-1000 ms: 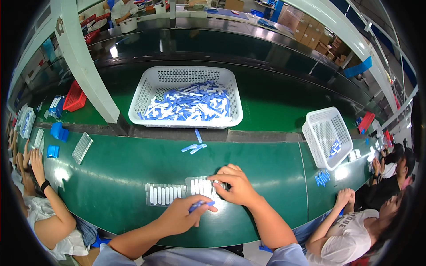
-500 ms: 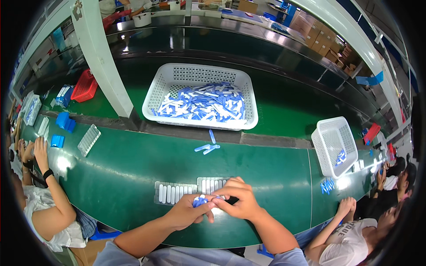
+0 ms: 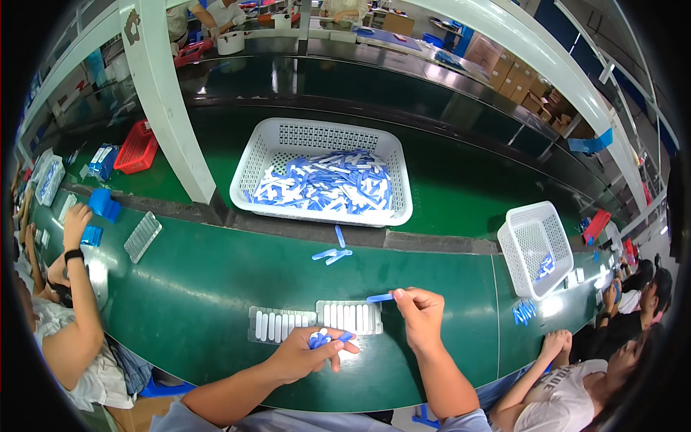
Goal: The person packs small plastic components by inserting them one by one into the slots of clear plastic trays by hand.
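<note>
A bunch of small blue-and-white sticks (image 3: pixel 321 338) is held in my left hand (image 3: pixel 302 356), its fingers curled round them. Between the thumb and fingers of my right hand (image 3: pixel 423 317) is a single blue stick (image 3: pixel 379 297), its free end pointing left over the upper right corner of a clear tray (image 3: pixel 378 325). That tray holds a row of white sticks set side by side. A second clear tray (image 3: pixel 254 317), also with a row of white sticks, lies just left of it, partly behind my left hand.
Beyond the trays stands a large white basket (image 3: pixel 248 169) piled with blue-and-white sticks. Several loose sticks (image 3: pixel 332 255) lie before it. A smaller white basket (image 3: pixel 509 241) is at right, an empty clear tray (image 3: pixel 143 237) at left. Co-workers sit on both sides; a post (image 3: pixel 162 101) rises at left.
My right hand has moved right, away from my left hand, and now holds one blue stick out over the right tray. The left hand keeps its bunch. The view has shifted slightly.
</note>
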`<control>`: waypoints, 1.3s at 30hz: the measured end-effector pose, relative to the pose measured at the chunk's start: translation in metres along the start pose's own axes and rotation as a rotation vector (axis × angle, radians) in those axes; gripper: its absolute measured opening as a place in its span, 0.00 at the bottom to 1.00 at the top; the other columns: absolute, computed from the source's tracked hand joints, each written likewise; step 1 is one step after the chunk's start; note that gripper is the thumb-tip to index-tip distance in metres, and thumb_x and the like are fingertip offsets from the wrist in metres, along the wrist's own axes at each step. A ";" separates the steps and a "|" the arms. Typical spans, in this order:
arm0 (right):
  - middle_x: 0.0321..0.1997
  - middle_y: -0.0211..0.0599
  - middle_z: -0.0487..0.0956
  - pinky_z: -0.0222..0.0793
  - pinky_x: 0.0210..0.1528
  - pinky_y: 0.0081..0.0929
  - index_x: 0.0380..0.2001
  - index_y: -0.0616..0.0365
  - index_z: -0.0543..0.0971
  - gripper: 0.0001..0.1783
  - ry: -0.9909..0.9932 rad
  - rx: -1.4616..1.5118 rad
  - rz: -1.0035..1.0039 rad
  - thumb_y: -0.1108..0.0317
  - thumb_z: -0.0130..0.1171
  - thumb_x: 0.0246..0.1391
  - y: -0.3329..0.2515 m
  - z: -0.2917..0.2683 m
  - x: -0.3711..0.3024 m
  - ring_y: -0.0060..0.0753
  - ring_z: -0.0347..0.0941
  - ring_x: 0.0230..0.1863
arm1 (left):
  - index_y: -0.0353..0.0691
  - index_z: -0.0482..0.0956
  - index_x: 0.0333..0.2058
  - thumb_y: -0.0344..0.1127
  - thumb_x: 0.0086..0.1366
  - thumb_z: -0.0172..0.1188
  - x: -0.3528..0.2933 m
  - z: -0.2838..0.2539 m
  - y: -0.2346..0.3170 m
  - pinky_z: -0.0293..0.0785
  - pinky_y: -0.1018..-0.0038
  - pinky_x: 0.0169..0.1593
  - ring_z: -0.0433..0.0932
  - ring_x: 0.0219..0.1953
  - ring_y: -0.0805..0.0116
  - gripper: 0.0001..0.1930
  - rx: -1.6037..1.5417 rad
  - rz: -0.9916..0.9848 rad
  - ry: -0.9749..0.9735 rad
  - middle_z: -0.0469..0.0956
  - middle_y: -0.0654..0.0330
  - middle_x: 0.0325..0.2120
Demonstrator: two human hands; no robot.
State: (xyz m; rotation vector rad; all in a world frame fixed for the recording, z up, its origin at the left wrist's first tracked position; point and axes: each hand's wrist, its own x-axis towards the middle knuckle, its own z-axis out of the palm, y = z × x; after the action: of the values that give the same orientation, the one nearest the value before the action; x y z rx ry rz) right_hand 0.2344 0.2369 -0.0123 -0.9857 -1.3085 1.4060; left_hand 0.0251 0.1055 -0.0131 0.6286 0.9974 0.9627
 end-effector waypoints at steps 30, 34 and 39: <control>0.17 0.27 0.74 0.57 0.22 0.23 0.36 0.58 0.89 0.11 -0.788 -0.435 -0.318 0.75 0.74 0.46 -0.031 0.012 -0.015 0.22 0.66 0.18 | 0.31 0.79 0.54 0.34 0.72 0.62 0.001 -0.012 -0.007 0.56 0.84 0.22 0.75 0.28 0.81 0.17 -0.087 -0.239 -0.183 0.84 0.54 0.44; 0.20 0.27 0.80 0.59 0.21 0.20 0.32 0.59 0.88 0.03 -0.337 -0.197 -0.243 0.75 0.72 0.53 -0.011 0.000 -0.016 0.14 0.66 0.19 | 0.31 0.80 0.55 0.34 0.72 0.62 0.000 -0.010 -0.002 0.56 0.83 0.22 0.75 0.27 0.81 0.16 -0.128 -0.167 -0.170 0.84 0.53 0.46; 0.18 0.27 0.77 0.54 0.19 0.15 0.30 0.64 0.85 0.05 -0.238 0.165 0.146 0.75 0.67 0.61 -0.015 -0.017 -0.004 0.11 0.64 0.17 | 0.31 0.77 0.57 0.34 0.73 0.60 0.003 -0.014 -0.001 0.56 0.84 0.23 0.76 0.29 0.79 0.18 -0.129 -0.195 -0.181 0.82 0.52 0.52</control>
State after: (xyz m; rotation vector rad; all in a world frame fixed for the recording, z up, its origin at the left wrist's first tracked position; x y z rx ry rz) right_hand 0.2529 0.2367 0.0009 -0.8357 -1.2858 1.7568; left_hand 0.0136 0.1083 -0.0210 0.4913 0.8126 0.7768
